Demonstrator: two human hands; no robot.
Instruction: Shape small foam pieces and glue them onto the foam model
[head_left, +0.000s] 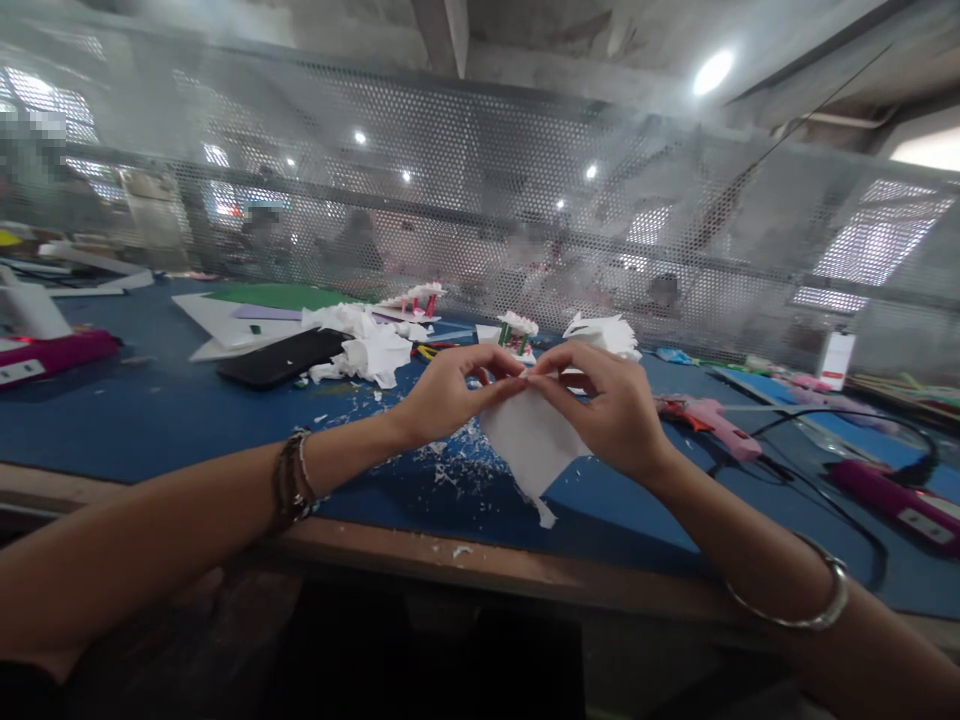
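Observation:
My left hand (457, 390) and my right hand (607, 400) meet in front of me, each pinching the top edge of a sheet of white paper (532, 440). The paper hangs down above the blue table, with a ragged, torn lower end. Thumbs and forefingers of both hands nearly touch at the pinched edge. Small white paper scraps (450, 470) lie scattered on the table below. Just behind my hands stands a small model (516, 335) with a white top and green and red posts. Crumpled white paper (375, 350) lies to the left of my left hand.
A black phone-like slab (285, 358) lies left, by white and green sheets (285, 296). A pink glue gun (720, 425) with a cord lies right, near a magenta power strip (892, 500). Another magenta strip (60, 358) sits far left. A perforated metal screen (465, 190) stands behind.

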